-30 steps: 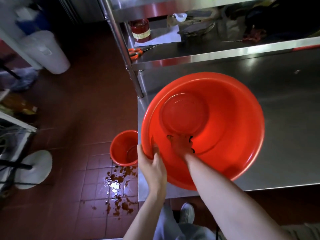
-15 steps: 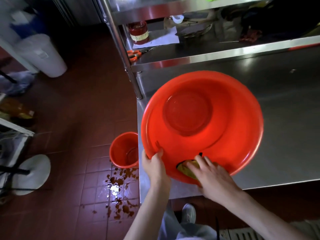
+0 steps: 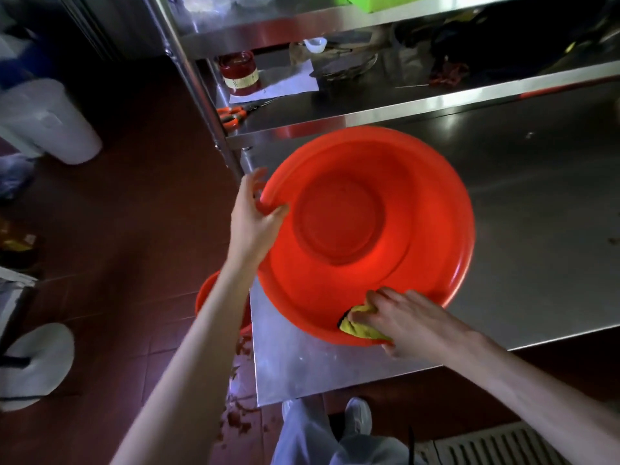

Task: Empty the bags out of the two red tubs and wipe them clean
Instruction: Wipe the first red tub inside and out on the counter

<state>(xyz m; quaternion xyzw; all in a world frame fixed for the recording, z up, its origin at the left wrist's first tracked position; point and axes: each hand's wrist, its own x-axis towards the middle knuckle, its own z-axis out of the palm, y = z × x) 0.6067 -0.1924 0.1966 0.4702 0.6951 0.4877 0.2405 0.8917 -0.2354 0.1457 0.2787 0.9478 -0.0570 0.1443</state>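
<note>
Wiping the big red tub (image 3: 365, 229) on the table (image 3: 536, 203), my right hand (image 3: 399, 317) clutches the yellow cloth (image 3: 360, 325) at its near rim; my left hand (image 3: 255, 213) grips the far-left rim. Pressing hard could slide it off the corner.

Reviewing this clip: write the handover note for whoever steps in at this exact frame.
Left hand grips the far-left rim of the big red tub, which sits on the steel table.
Right hand presses a yellow cloth on the tub's near rim.
Done: no bags in this tub; wiping is under way.
Left: finish this rim. The smaller red tub sits on the floor, mostly hidden by the left arm, so check it for bags and wipe it.
</note>
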